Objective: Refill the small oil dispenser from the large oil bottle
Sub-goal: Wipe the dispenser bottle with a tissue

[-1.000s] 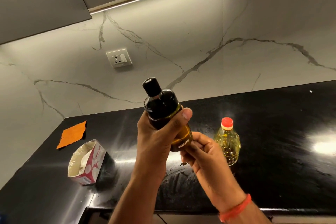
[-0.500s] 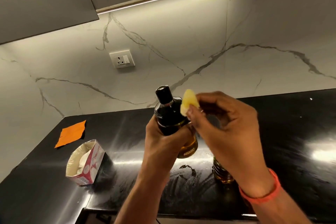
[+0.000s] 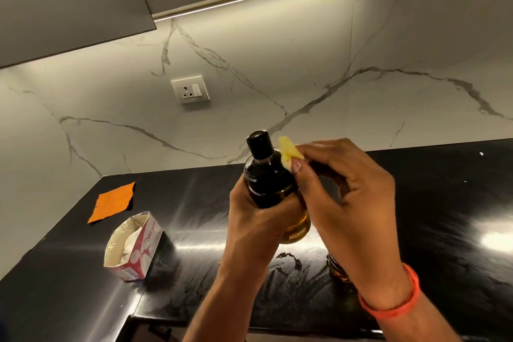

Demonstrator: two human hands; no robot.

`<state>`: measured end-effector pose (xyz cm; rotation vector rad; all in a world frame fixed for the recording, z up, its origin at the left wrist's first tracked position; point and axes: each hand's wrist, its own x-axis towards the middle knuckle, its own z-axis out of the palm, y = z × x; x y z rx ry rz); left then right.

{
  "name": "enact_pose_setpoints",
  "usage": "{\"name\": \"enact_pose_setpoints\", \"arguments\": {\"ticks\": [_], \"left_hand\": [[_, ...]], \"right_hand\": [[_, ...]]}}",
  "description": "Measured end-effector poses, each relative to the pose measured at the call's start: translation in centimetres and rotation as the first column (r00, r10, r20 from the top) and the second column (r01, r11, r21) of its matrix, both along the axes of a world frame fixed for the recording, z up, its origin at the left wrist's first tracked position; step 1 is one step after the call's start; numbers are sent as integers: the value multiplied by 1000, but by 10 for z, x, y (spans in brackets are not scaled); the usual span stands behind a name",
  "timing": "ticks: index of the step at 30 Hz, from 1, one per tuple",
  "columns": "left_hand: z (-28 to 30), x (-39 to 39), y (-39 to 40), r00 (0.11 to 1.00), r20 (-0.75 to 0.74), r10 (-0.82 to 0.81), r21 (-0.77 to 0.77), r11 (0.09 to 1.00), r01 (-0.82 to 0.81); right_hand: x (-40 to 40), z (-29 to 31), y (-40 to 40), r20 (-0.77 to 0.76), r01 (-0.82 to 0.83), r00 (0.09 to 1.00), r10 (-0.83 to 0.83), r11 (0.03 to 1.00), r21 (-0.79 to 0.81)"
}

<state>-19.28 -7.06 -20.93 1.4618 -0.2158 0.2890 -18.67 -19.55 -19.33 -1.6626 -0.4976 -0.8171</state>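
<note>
1. The small oil dispenser [image 3: 270, 183], dark-topped with a black cap and amber lower body, is held up above the black tabletop [image 3: 444, 216], tilted slightly to the left.
2. The left hand [image 3: 258, 219] has its grip wrapped around the dispenser's middle, fingers closed on it.
3. The right hand [image 3: 344, 203] pinches a small pale yellow piece [image 3: 287, 151] between thumb and fingertips, just beside the dispenser's shoulder; whether the piece touches the dispenser cannot be told.
4. An orange band [image 3: 399, 305] circles the right wrist.
5. The large oil bottle [image 3: 337, 269] stands on the tabletop behind the right hand, mostly hidden; only its lower part shows.
6. Further left on the tabletop sits an open white and red carton [image 3: 133, 247], and beyond it an orange cloth [image 3: 113, 201] near the marble wall.
7. A white socket [image 3: 190, 89] is on the wall above.
</note>
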Motion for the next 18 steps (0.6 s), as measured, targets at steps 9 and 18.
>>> {"name": "enact_pose_setpoints", "arguments": {"ticks": [9, 18], "left_hand": [[9, -13, -17, 1000, -7, 27, -124, 992, -28], [5, -11, -5, 1000, -8, -29, 21, 999, 29]], "right_hand": [[-23, 2, 15, 171, 107, 983, -66, 964, -242], [-9, -2, -2, 53, 67, 997, -64, 996, -52]]}}
